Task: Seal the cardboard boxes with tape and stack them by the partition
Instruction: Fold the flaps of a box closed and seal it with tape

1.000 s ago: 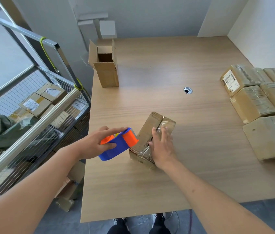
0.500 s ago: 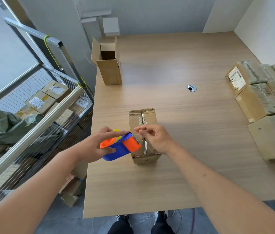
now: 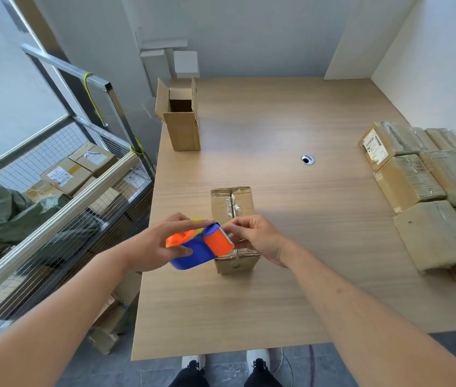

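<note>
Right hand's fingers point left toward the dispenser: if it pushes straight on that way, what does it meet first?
The right hand would most likely meet the tape dispenser's serrated blade edge first; its fingertips already sit right at it, though depth is unclear.

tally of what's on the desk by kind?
Taped boxes stacked at right, partly cut off by the frame: at least 6
Closed box under the hands: 1
Open box: 1
Tape dispenser, in left hand: 1
Total: at least 9
</note>
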`<state>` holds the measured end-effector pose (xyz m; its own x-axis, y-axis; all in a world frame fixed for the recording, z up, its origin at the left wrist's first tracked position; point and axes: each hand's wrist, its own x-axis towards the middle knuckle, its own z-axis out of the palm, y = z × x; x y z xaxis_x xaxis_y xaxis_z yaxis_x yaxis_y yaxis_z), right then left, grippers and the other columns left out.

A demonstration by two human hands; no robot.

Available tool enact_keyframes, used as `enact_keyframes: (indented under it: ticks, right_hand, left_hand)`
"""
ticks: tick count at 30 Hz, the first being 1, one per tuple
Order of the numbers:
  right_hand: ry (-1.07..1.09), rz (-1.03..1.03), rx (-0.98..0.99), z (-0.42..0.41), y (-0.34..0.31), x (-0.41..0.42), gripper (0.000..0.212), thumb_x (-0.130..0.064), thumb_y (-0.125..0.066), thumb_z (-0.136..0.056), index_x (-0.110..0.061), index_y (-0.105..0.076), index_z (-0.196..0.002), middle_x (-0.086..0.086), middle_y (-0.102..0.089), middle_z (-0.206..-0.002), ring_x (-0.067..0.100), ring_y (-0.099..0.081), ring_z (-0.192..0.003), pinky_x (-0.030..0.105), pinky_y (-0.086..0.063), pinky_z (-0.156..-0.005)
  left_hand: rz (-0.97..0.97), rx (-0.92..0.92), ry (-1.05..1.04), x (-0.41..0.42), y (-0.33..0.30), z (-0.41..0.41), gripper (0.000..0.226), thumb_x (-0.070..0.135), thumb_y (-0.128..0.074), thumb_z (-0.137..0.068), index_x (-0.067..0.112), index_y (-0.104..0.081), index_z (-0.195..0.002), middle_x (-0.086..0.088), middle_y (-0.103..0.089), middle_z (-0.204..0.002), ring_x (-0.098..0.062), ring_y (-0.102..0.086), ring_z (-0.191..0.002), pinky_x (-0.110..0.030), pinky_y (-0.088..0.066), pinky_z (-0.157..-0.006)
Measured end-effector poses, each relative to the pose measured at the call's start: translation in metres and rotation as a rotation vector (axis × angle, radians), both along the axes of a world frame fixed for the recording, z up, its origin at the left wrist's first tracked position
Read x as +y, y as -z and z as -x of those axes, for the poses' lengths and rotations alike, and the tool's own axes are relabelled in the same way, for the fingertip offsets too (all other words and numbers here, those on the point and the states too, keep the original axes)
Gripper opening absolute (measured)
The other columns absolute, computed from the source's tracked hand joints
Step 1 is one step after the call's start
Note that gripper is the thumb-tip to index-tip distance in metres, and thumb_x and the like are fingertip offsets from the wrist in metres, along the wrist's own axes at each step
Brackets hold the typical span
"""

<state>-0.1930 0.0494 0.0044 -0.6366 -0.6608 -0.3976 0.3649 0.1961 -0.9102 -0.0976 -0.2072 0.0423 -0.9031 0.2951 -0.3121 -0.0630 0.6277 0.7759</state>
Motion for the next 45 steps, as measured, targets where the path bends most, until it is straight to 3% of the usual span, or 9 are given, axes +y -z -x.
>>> enact_keyframes:
  ticks: [3, 6, 12, 16, 21, 29, 33, 40, 45]
  right_hand:
    - [0.031, 0.043, -0.129, -0.004, -0.007, 0.003, 0.037, -0.031, -0.046, -0.108, -0.010, -0.076, -0.102, 0.009, -0.075, -0.099, 0.022, -0.071, -0.088, 0.033, -0.057, -0.080]
    - [0.019, 0.033, -0.067, -0.010, -0.008, 0.004, 0.034, -0.040, -0.064, -0.097, -0.009, -0.077, -0.102, 0.011, -0.075, -0.099, 0.025, -0.070, -0.090, 0.037, -0.060, -0.082]
    - [0.223, -0.024, 0.106, -0.025, -0.005, 0.001, 0.006, -0.017, -0.077, -0.090, -0.013, -0.080, -0.089, 0.011, -0.076, -0.083, 0.022, -0.072, -0.074, 0.034, -0.062, -0.067]
    - [0.310, -0.049, 0.163, -0.033, 0.001, 0.005, 0.011, -0.012, -0.074, -0.092, -0.018, -0.083, -0.089, 0.008, -0.078, -0.085, 0.016, -0.072, -0.073, 0.027, -0.059, -0.064]
    - [0.434, -0.214, 0.197, -0.048, 0.018, 0.014, 0.008, -0.017, -0.077, -0.091, -0.018, -0.083, -0.087, 0.014, -0.077, -0.084, 0.020, -0.068, -0.069, 0.043, -0.061, -0.075]
    - [0.610, -0.307, 0.242, -0.057, 0.031, 0.047, 0.016, -0.017, -0.079, -0.087, -0.027, -0.082, -0.074, 0.004, -0.071, -0.062, 0.014, -0.064, -0.050, 0.020, -0.052, -0.055]
    - [0.692, -0.321, 0.215, -0.053, 0.033, 0.058, 0.014, -0.015, -0.080, -0.087, -0.024, -0.082, -0.076, -0.007, -0.072, -0.064, 0.012, -0.064, -0.048, 0.026, -0.057, -0.055]
    - [0.741, -0.359, 0.153, -0.046, 0.048, 0.065, 0.011, -0.017, -0.080, -0.087, -0.022, -0.080, -0.077, -0.003, -0.068, -0.064, 0.012, -0.055, -0.043, 0.042, -0.064, -0.061]
    - [0.730, -0.389, 0.102, -0.041, 0.068, 0.054, 0.014, -0.020, -0.078, -0.090, -0.026, -0.078, -0.078, -0.002, -0.071, -0.070, 0.013, -0.054, -0.042, 0.036, -0.061, -0.054]
  left_hand:
    - [0.003, -0.012, -0.002, 0.001, -0.004, -0.004, 0.072, 0.016, -0.066, -0.098, 0.064, -0.039, -0.144, 0.017, -0.048, -0.131, -0.013, -0.050, -0.123, -0.046, -0.047, -0.104]
    - [0.013, -0.011, 0.004, 0.001, -0.008, -0.008, 0.071, 0.017, -0.066, -0.098, 0.065, -0.039, -0.144, 0.020, -0.047, -0.129, -0.011, -0.050, -0.122, -0.045, -0.046, -0.104]
    - [0.008, -0.027, 0.010, 0.010, -0.006, -0.015, 0.069, 0.021, -0.065, -0.099, 0.068, -0.038, -0.143, 0.019, -0.047, -0.124, -0.013, -0.051, -0.116, -0.043, -0.050, -0.099]
    - [0.011, -0.027, 0.011, 0.020, 0.003, -0.021, 0.062, 0.030, -0.058, -0.104, 0.070, -0.033, -0.143, 0.012, -0.047, -0.122, -0.017, -0.052, -0.113, -0.044, -0.048, -0.100]
    - [0.050, -0.074, 0.041, 0.027, 0.013, -0.025, 0.055, 0.039, -0.047, -0.108, 0.073, -0.024, -0.144, 0.011, -0.050, -0.123, -0.017, -0.052, -0.115, -0.045, -0.045, -0.103]
    - [0.131, -0.135, 0.138, 0.019, 0.016, -0.025, 0.055, 0.037, -0.045, -0.108, 0.075, -0.023, -0.143, 0.013, -0.050, -0.123, -0.012, -0.051, -0.114, -0.039, -0.042, -0.104]
    - [0.170, -0.150, 0.171, 0.012, 0.010, -0.022, 0.056, 0.036, -0.045, -0.109, 0.076, -0.024, -0.141, 0.014, -0.050, -0.126, -0.007, -0.050, -0.115, -0.033, -0.040, -0.104]
    - [0.238, -0.223, 0.136, -0.007, 0.016, -0.020, 0.052, 0.037, -0.044, -0.109, 0.076, -0.028, -0.139, 0.011, -0.051, -0.124, -0.012, -0.053, -0.114, -0.039, -0.040, -0.106]
    - [0.288, -0.276, 0.117, -0.007, 0.025, -0.004, 0.049, 0.036, -0.041, -0.110, 0.072, -0.030, -0.141, 0.008, -0.050, -0.122, -0.011, -0.050, -0.114, -0.035, -0.036, -0.106]
